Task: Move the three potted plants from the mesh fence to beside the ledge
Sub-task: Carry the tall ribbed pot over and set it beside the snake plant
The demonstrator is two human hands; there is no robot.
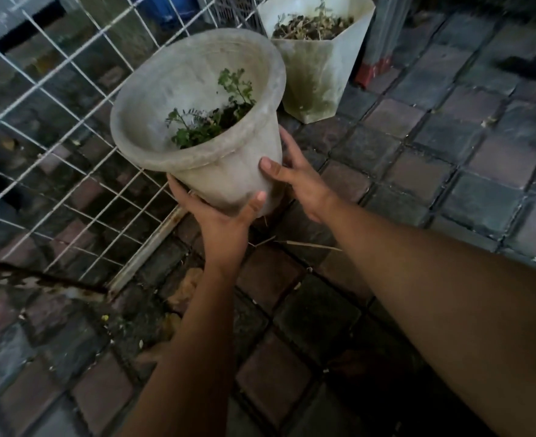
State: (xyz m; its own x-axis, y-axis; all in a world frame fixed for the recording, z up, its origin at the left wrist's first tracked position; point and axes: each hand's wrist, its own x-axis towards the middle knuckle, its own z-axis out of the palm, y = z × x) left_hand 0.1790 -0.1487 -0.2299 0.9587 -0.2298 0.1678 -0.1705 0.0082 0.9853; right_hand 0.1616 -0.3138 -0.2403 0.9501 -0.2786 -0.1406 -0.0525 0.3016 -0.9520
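A round pale pot point(225, 171) with a small green leafy plant point(216, 118) inside is held tilted toward me, next to the white mesh fence point(71, 146). My left hand point(219, 216) cups the pot's lower side from beneath. My right hand point(298, 178) grips its right wall, thumb on the front. Behind it, an angular white pot point(314, 70) with dry twigs and a thin sprout stands on the paving by the fence. A third pot is not in view.
Dark square paving stones point(449, 159) cover the ground to the right and toward me. A grey post with a red base point(377, 67) stands behind the angular pot. A rusty bar point(39, 279) juts in at the left. Dry sticks point(295, 244) lie under the held pot.
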